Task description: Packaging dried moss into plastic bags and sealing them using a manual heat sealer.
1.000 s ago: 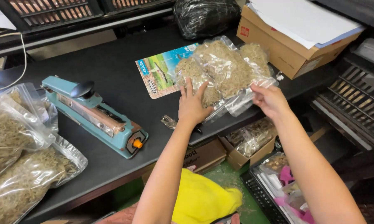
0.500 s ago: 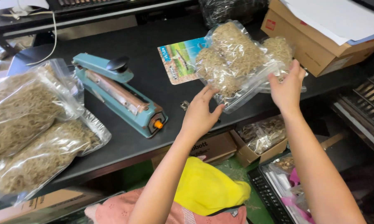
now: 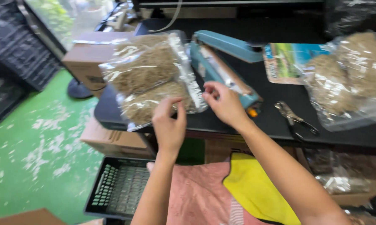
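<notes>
Two clear bags of dry brown fibre (image 3: 150,81) lie stacked at the left end of the black table (image 3: 279,121). My left hand (image 3: 169,125) hovers at the near edge of the lower bag, fingers apart, holding nothing. A little to the right, my right hand (image 3: 223,102) reaches toward the bags' right edge, fingers curled and apart, just in front of the blue heat sealer (image 3: 221,68). Whether either hand touches a bag is unclear. More filled bags (image 3: 348,79) sit piled at the right.
A colourful printed card (image 3: 286,62) lies between the sealer and the right pile. Metal pliers (image 3: 294,118) rest near the table's front edge. A cardboard box (image 3: 88,62) stands at the left, a black crate (image 3: 119,187) on the green floor, pink and yellow cloth (image 3: 238,191) below.
Both hands have left the bag pile at the right and moved left to the bags at the table's left end. The view has swung left with them.
</notes>
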